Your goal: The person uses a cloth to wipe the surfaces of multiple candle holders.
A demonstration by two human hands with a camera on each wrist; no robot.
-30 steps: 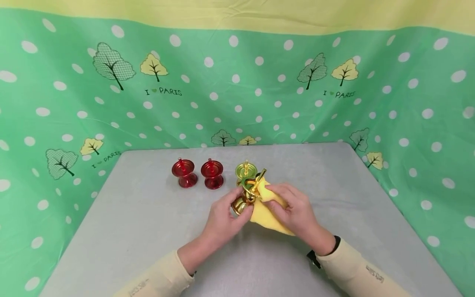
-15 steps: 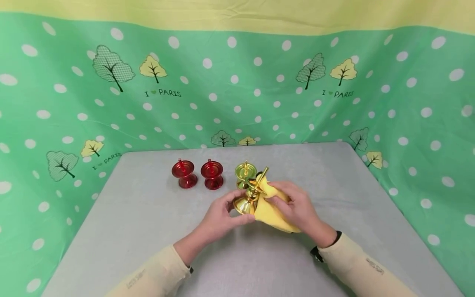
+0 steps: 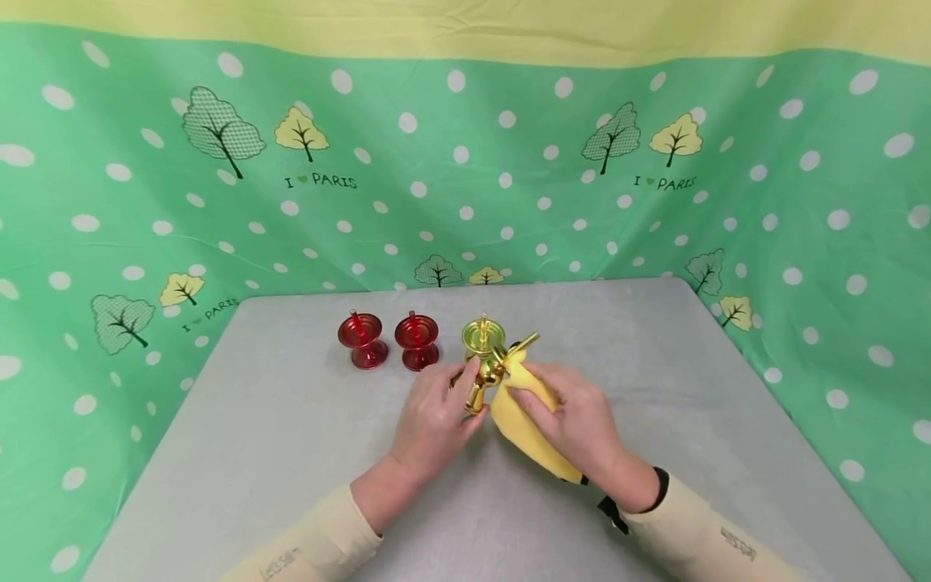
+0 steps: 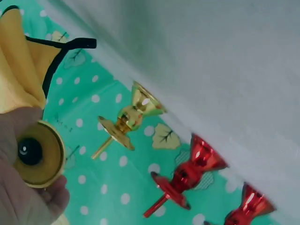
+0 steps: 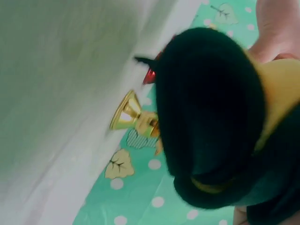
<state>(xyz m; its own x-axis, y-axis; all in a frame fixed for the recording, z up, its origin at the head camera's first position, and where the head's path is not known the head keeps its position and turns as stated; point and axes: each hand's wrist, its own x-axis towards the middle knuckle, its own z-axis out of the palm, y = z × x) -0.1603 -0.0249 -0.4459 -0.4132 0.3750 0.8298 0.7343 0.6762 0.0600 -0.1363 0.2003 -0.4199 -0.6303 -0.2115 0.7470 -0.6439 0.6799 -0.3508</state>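
Slippage is my main worry from where I sit: my left hand (image 3: 435, 420) is clamped on the base of a gold candle holder (image 3: 489, 373), fingers curled round it, and the thing is held tilted above the bench (image 3: 254, 453), its thin spike pointing up and to the right. The plating looks hard, smooth and glossy, so a wiping push from the other side could, I judge, twist it out of that grip. My right hand (image 3: 575, 424) pinches a yellow cloth (image 3: 525, 420) against the holder's upper dish; the cloth looks soft and limp, with a dark edge trim seen from the left wrist, and I think a fold could snag on the spike and tug the piece sideways.

A second gold holder (image 3: 483, 335) stands upright on the bench just behind the held one, close enough that a swing of the spike or cloth might tip it. It has a flared foot, a narrow waist and a flat round dish with a pin in the middle. Two red holders (image 3: 389, 340) of the same shape stand side by side to its left, apart from the hands; they look like shiny tinted metal or plastic, I cannot tell which. The bench surface is matt grey and slightly grainy, so a dropped piece would probably roll on its round rims.
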